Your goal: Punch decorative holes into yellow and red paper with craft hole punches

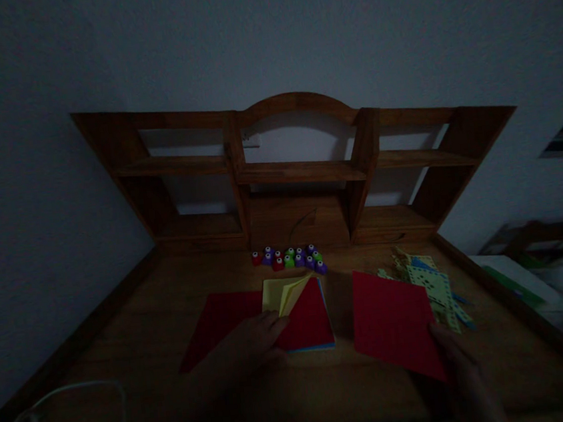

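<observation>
My right hand [460, 356] pinches the right edge of a red sheet of paper [393, 317], held tilted above the desk. In the middle, my left hand [257, 338] lies over a stack of coloured paper, with its fingers closed at the lower edge of lifted, curled yellow paper [293, 294]. Beneath and to the right of those fingers shows a red sheet [310, 322] on the stack, with blue and white edges under it. Another dark red sheet [224, 314] spreads out to the left, partly covered by my left hand and forearm. The light is dim.
Several small red, purple and green punches with eye-like tops [289, 259] stand behind the paper. Yellow-green and blue perforated stencils [433, 286] lie at the right. A wooden shelf unit [302, 170] rises at the back. A white cable [78, 387] loops at the lower left.
</observation>
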Motion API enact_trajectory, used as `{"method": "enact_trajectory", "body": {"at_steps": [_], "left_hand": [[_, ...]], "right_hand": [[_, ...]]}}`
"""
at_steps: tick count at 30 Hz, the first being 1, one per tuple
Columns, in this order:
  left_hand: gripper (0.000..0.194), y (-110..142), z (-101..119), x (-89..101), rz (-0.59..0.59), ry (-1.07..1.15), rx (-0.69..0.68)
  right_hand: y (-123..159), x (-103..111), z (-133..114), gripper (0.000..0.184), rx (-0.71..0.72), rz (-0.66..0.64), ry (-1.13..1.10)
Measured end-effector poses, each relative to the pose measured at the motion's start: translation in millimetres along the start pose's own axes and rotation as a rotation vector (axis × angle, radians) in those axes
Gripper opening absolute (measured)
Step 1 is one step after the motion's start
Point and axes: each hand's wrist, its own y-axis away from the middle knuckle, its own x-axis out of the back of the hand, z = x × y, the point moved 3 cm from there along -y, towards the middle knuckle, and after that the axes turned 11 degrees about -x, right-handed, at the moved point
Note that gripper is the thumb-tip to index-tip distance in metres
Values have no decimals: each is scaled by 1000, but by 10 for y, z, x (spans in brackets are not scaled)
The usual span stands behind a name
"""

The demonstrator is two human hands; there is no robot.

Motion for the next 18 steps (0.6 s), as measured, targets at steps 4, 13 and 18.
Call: {"method": "enact_trajectory", "body": {"at_steps": [4,13,18], "left_hand": [[56,37,42,13,66,50,30],[34,214,109,60,374,406,393],[30,307,107,141,543,326,630]], "right_hand": [[-1,0,4,51,-101,41,-11],[190,-441,13,44,20,-151,122],[379,-974,-73,51,59,-437,189]]}}
